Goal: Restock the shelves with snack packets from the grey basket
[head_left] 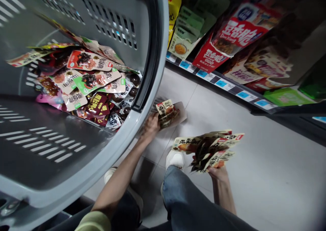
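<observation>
The person wears a pale yellow-green sleeve [94,220], which ends with a rounded edge and leaves the left forearm [121,176] bare. The jeans [182,192] are of blue denim, lighter and faded on the right leg. The right shoe [175,159] is white. Both the left hand [151,125] and the right hand [219,173] are bare.

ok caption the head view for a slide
Right hand holding packets, left hand at an open carton, beside a grey basket.

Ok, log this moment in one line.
left hand: at open box, packets inside | right hand: holding packet bunch | gray basket: assorted packets inside
</observation>
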Demonstrator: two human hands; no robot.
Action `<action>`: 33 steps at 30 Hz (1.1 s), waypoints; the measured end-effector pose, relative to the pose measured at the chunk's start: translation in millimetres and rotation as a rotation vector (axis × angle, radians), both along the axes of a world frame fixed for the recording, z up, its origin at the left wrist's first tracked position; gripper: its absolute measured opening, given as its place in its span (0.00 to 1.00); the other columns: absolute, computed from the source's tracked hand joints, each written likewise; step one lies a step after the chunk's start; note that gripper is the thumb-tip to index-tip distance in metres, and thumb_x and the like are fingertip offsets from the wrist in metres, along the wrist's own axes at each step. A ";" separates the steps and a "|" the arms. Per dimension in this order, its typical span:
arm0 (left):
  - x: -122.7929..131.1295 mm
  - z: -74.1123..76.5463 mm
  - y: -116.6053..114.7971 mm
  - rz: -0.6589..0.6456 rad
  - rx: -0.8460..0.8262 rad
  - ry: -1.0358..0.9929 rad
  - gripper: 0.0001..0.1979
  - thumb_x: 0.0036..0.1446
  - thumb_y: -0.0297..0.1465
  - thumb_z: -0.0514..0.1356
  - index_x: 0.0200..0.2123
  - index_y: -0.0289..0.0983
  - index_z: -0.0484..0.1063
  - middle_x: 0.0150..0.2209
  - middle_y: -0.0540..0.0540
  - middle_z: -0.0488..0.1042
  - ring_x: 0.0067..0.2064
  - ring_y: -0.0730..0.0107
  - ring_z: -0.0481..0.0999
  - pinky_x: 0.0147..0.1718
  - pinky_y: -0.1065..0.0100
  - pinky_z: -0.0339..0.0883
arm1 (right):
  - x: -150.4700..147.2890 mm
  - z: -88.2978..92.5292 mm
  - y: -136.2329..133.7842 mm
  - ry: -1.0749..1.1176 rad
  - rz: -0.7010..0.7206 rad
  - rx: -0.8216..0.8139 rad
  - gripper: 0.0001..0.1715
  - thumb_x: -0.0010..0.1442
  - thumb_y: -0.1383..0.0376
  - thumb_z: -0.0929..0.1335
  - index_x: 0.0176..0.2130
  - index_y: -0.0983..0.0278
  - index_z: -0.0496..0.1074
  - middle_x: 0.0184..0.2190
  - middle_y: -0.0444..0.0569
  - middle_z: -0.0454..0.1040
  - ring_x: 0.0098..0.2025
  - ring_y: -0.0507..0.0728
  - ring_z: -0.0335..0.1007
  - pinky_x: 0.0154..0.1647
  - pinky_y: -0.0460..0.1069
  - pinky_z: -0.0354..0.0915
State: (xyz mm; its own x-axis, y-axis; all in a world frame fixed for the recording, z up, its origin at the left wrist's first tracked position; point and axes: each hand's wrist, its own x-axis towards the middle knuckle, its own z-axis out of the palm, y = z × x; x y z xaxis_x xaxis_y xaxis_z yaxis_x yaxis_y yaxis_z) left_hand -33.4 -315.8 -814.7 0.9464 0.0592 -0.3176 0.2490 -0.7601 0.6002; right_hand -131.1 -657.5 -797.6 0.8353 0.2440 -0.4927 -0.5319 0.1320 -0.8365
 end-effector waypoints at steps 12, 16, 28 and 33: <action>22.2 -8.8 -18.6 0.364 -0.428 0.157 0.16 0.52 0.23 0.68 0.43 0.36 0.70 0.44 0.45 0.81 0.45 0.64 0.80 0.49 0.63 0.73 | 6.2 12.6 12.5 0.071 -0.015 0.047 0.24 0.35 0.57 0.79 0.37 0.49 0.80 0.31 0.44 0.82 0.38 0.71 0.81 0.38 0.66 0.77; 27.9 -6.0 -27.6 0.374 -0.416 0.127 0.09 0.54 0.26 0.67 0.39 0.35 0.73 0.40 0.45 0.81 0.42 0.63 0.81 0.46 0.61 0.74 | 8.5 18.5 16.3 0.101 -0.007 0.055 0.23 0.35 0.57 0.79 0.36 0.50 0.80 0.31 0.46 0.82 0.42 0.73 0.80 0.40 0.66 0.76; 17.2 40.7 -10.5 -0.024 -0.063 -0.155 0.16 0.68 0.26 0.46 0.53 0.38 0.69 0.52 0.39 0.72 0.51 0.57 0.74 0.54 0.56 0.69 | 13.2 26.6 26.7 0.123 -0.086 0.025 0.23 0.30 0.56 0.80 0.31 0.54 0.80 0.23 0.48 0.79 0.38 0.74 0.80 0.40 0.67 0.75; 16.6 48.0 -9.9 -0.120 0.019 -0.065 0.31 0.61 0.18 0.47 0.66 0.39 0.59 0.55 0.38 0.71 0.59 0.55 0.67 0.59 0.54 0.63 | 10.6 29.4 29.0 0.131 -0.197 0.030 0.26 0.31 0.57 0.80 0.34 0.55 0.80 0.29 0.49 0.81 0.36 0.72 0.81 0.43 0.67 0.74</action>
